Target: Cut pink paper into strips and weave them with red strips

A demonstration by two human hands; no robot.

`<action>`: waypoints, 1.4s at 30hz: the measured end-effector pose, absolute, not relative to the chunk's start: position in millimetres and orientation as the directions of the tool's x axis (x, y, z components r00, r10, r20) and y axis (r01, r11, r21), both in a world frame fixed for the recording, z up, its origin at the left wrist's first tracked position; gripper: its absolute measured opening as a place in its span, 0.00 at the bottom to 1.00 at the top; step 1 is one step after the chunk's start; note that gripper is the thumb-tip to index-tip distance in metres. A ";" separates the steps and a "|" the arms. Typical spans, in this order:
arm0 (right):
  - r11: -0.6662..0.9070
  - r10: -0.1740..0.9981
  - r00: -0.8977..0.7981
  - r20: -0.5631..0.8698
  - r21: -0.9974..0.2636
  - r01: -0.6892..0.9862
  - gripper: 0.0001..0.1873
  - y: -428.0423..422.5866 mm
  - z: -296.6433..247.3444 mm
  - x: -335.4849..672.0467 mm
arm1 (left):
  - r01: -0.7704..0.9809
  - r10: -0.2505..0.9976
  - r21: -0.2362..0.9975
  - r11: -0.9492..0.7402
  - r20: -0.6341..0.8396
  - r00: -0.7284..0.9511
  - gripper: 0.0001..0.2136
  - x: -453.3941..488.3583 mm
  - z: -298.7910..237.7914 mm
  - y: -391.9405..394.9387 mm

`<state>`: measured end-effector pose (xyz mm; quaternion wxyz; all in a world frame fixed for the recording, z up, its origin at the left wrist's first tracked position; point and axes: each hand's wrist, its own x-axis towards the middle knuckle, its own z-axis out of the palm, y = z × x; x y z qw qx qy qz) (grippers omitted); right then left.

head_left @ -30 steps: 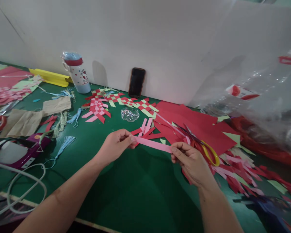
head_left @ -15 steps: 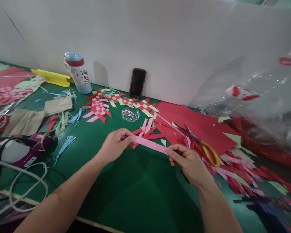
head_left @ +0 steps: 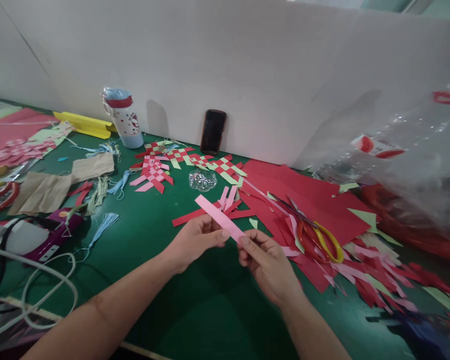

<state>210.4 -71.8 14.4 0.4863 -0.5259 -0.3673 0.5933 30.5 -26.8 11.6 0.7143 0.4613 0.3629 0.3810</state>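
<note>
A pink paper strip (head_left: 216, 212) slants above the table, its far left end free. The fingers of my right hand (head_left: 264, 260) pinch its near right end. My left hand (head_left: 195, 242) has its thumb at the strip's lower edge and its fingers curled partly behind the strip, closed on it near the middle. Just beyond lie red paper strips (head_left: 187, 216) and upright-standing pink strips (head_left: 230, 197). Farther back are woven red-and-pink paper pieces (head_left: 155, 175) and red-and-green ones (head_left: 225, 165). A small clear dish (head_left: 202, 180) holds beads.
Scissors (head_left: 328, 242) with yellow-and-red handles rest on red paper sheets (head_left: 300, 185) at right, beside paper scraps (head_left: 375, 275). A phone (head_left: 213, 131) leans on the wall near a bottle (head_left: 123, 117). A purple tool (head_left: 56, 235), white cable (head_left: 41, 267) and tassels (head_left: 105, 223) lie left.
My left hand has left the strip's far end and slid along it toward my right hand. The strip now slants more steeply. My right hand has moved slightly left, keeping its pinch.
</note>
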 end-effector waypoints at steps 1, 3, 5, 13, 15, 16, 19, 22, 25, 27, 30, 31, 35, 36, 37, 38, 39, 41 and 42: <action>-0.256 0.964 0.023 -0.265 -0.947 -0.194 0.18 -72.3 13.2 207.7 | -0.217 0.878 0.930 0.298 -0.178 0.444 0.16 33.2 10.5 -28.1; -0.252 0.965 0.021 -0.261 -0.950 -0.185 0.18 -72.8 11.5 205.1 | -0.227 0.883 0.920 0.320 -0.202 0.424 0.15 36.2 9.3 -29.2; -0.258 0.964 0.018 -0.265 -0.952 -0.167 0.18 -73.0 10.9 204.7 | -0.229 0.891 0.916 0.330 -0.222 0.397 0.14 36.5 9.4 -28.8; -0.240 0.969 -0.035 -0.243 -0.968 0.074 0.22 -74.8 7.3 203.5 | -0.194 0.917 0.939 0.283 -0.206 0.342 0.10 35.6 12.2 -28.0; -0.225 0.972 -0.046 -0.229 -0.971 0.082 0.22 -74.5 5.8 202.8 | -0.190 0.919 0.941 0.279 -0.205 0.337 0.10 36.8 13.0 -28.9; -0.217 0.974 -0.048 -0.222 -0.972 0.085 0.22 -74.3 5.5 202.5 | -0.190 0.918 0.940 0.282 -0.207 0.337 0.10 37.3 13.6 -29.4; -0.192 0.979 -0.045 -0.198 -0.975 0.111 0.22 -74.3 6.1 200.9 | -0.195 0.913 0.933 0.301 -0.223 0.342 0.11 38.2 15.4 -30.8; -0.160 0.985 -0.039 -0.168 -0.974 0.159 0.21 -75.7 5.9 197.6 | -0.202 0.906 0.926 0.319 -0.236 0.350 0.12 37.6 16.0 -31.4; -0.123 0.990 -0.043 -0.137 -0.965 0.233 0.20 -75.3 5.1 197.4 | -0.211 0.905 0.922 0.325 -0.238 0.353 0.13 35.5 14.8 -30.5; -0.100 0.993 -0.034 -0.115 -0.947 0.305 0.20 -71.7 7.2 205.7 | -0.222 0.906 0.919 0.325 -0.235 0.353 0.13 33.4 13.1 -29.0; -0.084 0.996 0.064 -0.062 -0.883 0.462 0.22 -61.2 17.8 239.1 | -0.240 0.910 0.918 0.317 -0.223 0.349 0.12 29.6 10.7 -26.3; -0.095 0.992 0.121 -0.036 -0.844 0.527 0.22 -57.1 22.7 255.4 | -0.245 0.912 0.917 0.314 -0.220 0.345 0.12 28.5 10.3 -25.6; -0.192 0.953 0.293 0.072 -0.602 0.775 0.12 -46.5 36.0 327.2 | -0.260 0.917 0.916 0.305 -0.208 0.341 0.13 26.0 10.3 -24.9; -0.222 0.945 0.316 0.086 -0.539 0.813 0.09 -46.0 36.0 342.6 | -0.264 0.916 0.915 0.304 -0.205 0.345 0.13 25.8 10.6 -25.2; -0.253 0.937 0.335 0.093 -0.479 0.841 0.07 -46.2 34.4 355.8 | -0.267 0.915 0.915 0.303 -0.201 0.351 0.13 25.8 10.8 -25.4; -0.288 0.930 0.357 0.092 -0.423 0.859 0.07 -46.9 31.8 366.6 | -0.271 0.913 0.914 0.303 -0.197 0.356 0.13 25.8 10.9 -25.7; -0.315 0.925 0.370 0.085 -0.373 0.873 0.07 -47.8 28.4 375.0 | -0.274 0.912 0.913 0.303 -0.194 0.360 0.12 25.9 11.0 -25.8; -0.346 0.921 0.382 0.075 -0.290 0.892 0.09 -49.2 21.7 385.5 | -0.279 0.911 0.911 0.303 -0.191 0.366 0.11 26.5 10.8 -25.9; -0.354 0.922 0.382 0.069 -0.257 0.899 0.10 -49.3 19.0 388.2 | -0.281 0.910 0.910 0.304 -0.191 0.367 0.11 27.0 10.7 -25.8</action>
